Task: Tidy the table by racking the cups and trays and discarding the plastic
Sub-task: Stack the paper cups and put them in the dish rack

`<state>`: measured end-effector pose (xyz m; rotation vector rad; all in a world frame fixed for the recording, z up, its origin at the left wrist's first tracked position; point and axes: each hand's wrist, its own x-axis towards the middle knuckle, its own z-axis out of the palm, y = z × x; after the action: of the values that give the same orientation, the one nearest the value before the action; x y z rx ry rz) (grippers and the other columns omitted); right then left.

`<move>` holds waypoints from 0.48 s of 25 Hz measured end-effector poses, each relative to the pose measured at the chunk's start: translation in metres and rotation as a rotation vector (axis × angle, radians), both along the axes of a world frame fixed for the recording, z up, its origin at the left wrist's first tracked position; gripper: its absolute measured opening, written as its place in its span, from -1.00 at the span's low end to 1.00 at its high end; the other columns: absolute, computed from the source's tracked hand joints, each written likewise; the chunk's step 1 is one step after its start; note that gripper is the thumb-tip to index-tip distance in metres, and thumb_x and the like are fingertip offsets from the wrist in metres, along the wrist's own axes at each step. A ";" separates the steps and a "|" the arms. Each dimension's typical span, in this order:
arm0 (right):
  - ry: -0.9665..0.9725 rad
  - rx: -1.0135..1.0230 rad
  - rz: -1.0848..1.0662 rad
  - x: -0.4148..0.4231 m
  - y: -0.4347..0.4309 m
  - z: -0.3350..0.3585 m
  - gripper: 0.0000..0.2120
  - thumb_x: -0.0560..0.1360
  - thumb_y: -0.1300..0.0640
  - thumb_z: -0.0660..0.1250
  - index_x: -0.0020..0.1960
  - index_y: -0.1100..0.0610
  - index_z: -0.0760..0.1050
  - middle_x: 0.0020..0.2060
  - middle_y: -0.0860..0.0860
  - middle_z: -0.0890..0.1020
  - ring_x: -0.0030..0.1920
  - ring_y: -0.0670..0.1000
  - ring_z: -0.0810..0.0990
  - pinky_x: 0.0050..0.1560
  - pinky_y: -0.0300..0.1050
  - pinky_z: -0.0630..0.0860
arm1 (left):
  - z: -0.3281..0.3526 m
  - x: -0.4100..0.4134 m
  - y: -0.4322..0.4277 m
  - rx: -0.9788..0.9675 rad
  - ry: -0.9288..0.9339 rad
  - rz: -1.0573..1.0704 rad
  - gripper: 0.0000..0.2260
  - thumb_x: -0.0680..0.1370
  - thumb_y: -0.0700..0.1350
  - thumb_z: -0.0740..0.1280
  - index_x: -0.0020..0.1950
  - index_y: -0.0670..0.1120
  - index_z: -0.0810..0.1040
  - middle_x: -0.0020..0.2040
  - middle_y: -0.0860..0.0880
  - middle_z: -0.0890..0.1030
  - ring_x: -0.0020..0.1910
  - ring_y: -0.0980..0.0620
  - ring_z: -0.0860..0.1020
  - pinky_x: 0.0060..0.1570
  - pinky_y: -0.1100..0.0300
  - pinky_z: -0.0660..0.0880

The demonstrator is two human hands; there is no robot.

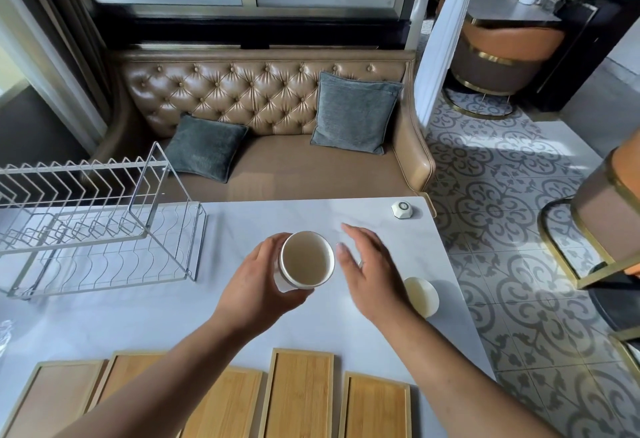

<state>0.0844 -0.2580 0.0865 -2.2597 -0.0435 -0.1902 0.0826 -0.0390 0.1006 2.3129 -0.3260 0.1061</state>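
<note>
Left hand (258,287) and right hand (369,276) both bare. Forearms (173,378) bare all way down to bottom edge of view; wrists bare too. Thin pale ring (361,263), narrow band, on one finger of right hand; which finger unclear. Nails (341,247) short, plain.

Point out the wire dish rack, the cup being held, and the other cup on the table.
Wire dish rack (100,229), head view, middle of its shelves.
Held cup (306,262), head view, inside bottom.
Other cup (420,293), head view, its pale round face.
</note>
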 end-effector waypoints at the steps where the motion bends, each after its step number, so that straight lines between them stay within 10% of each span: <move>1: 0.040 -0.044 -0.099 0.010 -0.009 -0.010 -0.48 0.62 -0.19 0.22 0.51 0.01 0.39 0.42 -0.02 0.49 0.45 0.06 0.42 0.39 -0.02 0.42 | -0.002 0.003 0.001 -0.002 0.002 0.007 -0.33 0.32 0.15 0.60 0.36 0.23 0.40 0.18 0.51 0.45 0.13 0.52 0.42 0.01 0.60 0.33; 7: 0.630 -0.606 -0.041 0.047 -0.042 -0.070 -0.05 0.44 -0.28 0.40 0.64 -0.04 -0.03 0.53 0.06 0.25 0.49 0.19 0.25 0.38 0.04 0.37 | -0.014 0.015 0.005 0.015 0.021 0.016 -0.31 0.31 0.14 0.60 0.37 0.27 0.38 0.19 0.53 0.42 0.15 0.34 0.46 0.01 0.52 0.36; 12: 0.605 -0.612 -0.044 0.051 -0.049 -0.083 -0.20 0.50 -0.16 0.37 0.63 -0.06 0.08 0.44 0.02 0.35 0.39 0.14 0.34 0.32 -0.01 0.43 | -0.018 0.015 0.007 0.023 0.027 0.009 -0.33 0.32 0.19 0.57 0.37 0.25 0.38 0.19 0.51 0.43 0.14 0.36 0.47 -0.02 0.52 0.36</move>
<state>0.1350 -0.3067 0.0040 -2.8300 0.3067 0.5603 0.0980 -0.0324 0.0830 2.3368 -0.3044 0.0757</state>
